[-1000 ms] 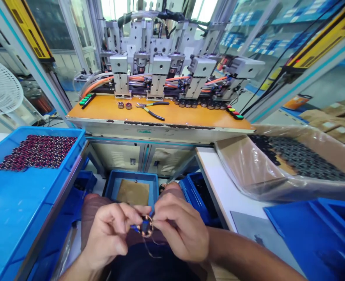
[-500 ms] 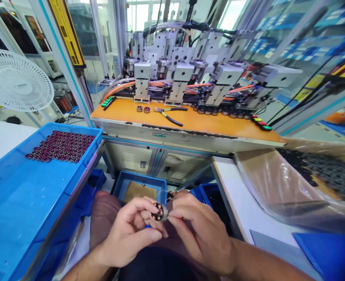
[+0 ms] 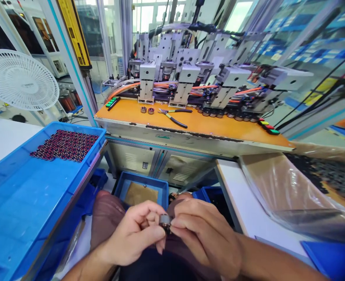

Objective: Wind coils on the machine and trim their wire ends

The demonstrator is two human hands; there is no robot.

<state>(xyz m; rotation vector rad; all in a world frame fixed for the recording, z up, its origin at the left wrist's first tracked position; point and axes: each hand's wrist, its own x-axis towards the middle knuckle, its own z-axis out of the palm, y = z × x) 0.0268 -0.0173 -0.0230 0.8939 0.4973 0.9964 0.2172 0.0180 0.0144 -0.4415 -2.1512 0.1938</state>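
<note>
Low in the middle of the view, my left hand [image 3: 134, 236] and my right hand [image 3: 203, 234] meet over my lap, both pinching one small round wound part [image 3: 164, 221] with a metal rim between fingertips. Fingers of both hands are closed around it. To my left stands a large blue tray [image 3: 20, 203] with several dark red wound parts [image 3: 65, 145] laid in rows at its far end. Ahead is an orange-topped machine table [image 3: 219, 127].
Pliers [image 3: 174, 116] and two small round parts [image 3: 147, 110] lie on the orange top under a row of metal machine heads [image 3: 186, 76]. A white fan [image 3: 20, 80] stands far left. A plastic-lined box of dark parts [image 3: 321, 175] is at right. Blue bins [image 3: 141, 189] sit below.
The view has swung slightly left and up. The small wound part was turned between my fingers; its coil face showed before, now mostly its rim shows.
</note>
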